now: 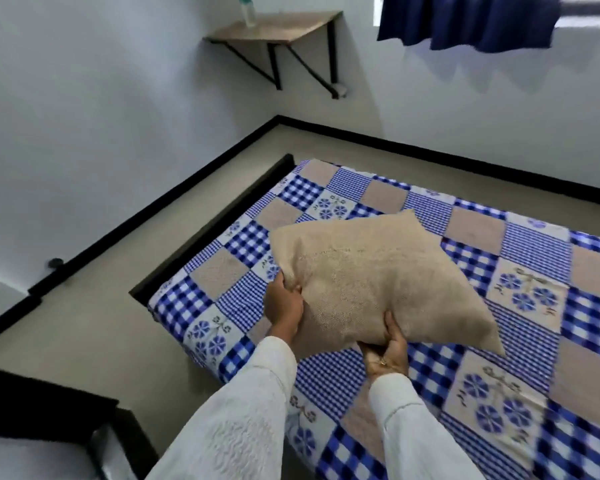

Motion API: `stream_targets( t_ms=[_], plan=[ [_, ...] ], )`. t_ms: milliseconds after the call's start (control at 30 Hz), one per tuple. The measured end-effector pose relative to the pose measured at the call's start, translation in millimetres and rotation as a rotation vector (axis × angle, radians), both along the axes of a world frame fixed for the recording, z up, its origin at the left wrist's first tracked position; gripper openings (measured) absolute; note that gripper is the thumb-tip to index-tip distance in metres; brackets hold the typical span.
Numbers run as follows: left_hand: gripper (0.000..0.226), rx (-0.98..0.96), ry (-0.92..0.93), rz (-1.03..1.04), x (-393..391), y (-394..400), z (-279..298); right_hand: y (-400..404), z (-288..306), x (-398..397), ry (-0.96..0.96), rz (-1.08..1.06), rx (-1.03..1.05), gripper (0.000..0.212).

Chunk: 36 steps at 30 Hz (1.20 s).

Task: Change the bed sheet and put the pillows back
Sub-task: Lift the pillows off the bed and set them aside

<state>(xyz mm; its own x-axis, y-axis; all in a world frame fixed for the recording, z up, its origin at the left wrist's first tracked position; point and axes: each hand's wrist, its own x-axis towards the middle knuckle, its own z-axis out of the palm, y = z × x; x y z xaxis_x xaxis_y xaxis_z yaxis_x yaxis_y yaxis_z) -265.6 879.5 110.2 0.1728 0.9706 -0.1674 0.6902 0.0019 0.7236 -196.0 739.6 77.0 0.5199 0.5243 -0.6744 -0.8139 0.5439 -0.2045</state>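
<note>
Over checked blue sheet (pixel 465 237), tan woven pillow (pixel 368 278) in both hands' grip.

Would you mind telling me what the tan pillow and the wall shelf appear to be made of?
The tan square pillow looks like coarse woven cloth, perhaps jute or burlap: a matte, grainy weave shows, and it dents where it is gripped. The wall shelf has a light wood-look board, possibly laminate, with faint grain, on black brackets that look like painted metal.
</note>
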Motion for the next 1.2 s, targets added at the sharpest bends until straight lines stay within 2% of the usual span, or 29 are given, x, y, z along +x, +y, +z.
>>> stream_targets(
  t_ms=[167,333,567,633,767,900,933,1000,1033,1133,1200],
  plan=[
    [0.045,0.055,0.077,0.018,-11.8,97.8,-6.0,96.4,-6.3,-12.5,0.019,0.037,0.004,0.011],
    [0.041,0.107,0.121,-0.073,-27.9,204.1,-23.7,197.5,-24.0,-28.6,-0.002,0.025,0.016,0.016],
    [0.042,0.123,0.165,-0.359,-48.8,347.8,-61.5,325.9,-73.8,-97.2,0.112,-0.228,0.009,0.034],
    [0.038,0.133,0.189,-0.470,-62.0,376.3,-70.5,353.7,-86.5,-125.0,0.165,-0.324,0.020,0.031],
    [0.038,0.087,0.205,-0.592,-84.9,407.9,-94.3,384.3,-113.1,-166.2,0.211,-0.411,0.006,0.021],
    [0.041,0.012,0.262,-0.584,-105.7,417.8,-120.3,395.5,-137.4,-196.7,0.204,-0.419,-0.082,0.023],
    [0.042,-0.008,0.288,-0.601,-109.2,419.0,-125.9,396.9,-141.6,-202.0,0.194,-0.427,-0.115,0.027],
    [0.050,-0.021,0.389,-0.667,-112.5,417.6,-132.6,400.2,-145.0,-208.7,0.166,-0.436,-0.200,0.051],
    [0.056,0.012,0.453,-0.715,-113.5,414.6,-133.0,400.4,-144.8,-212.6,0.157,-0.403,-0.253,0.059],
    [0.066,0.197,0.668,-0.907,-113.7,397.1,-127.5,397.4,-145.1,-220.2,0.211,-0.262,-0.399,0.045],
    [0.072,0.311,0.723,-1.079,-111.1,380.6,-121.8,393.8,-146.7,-220.1,0.266,-0.232,-0.451,0.052]
  ],
)
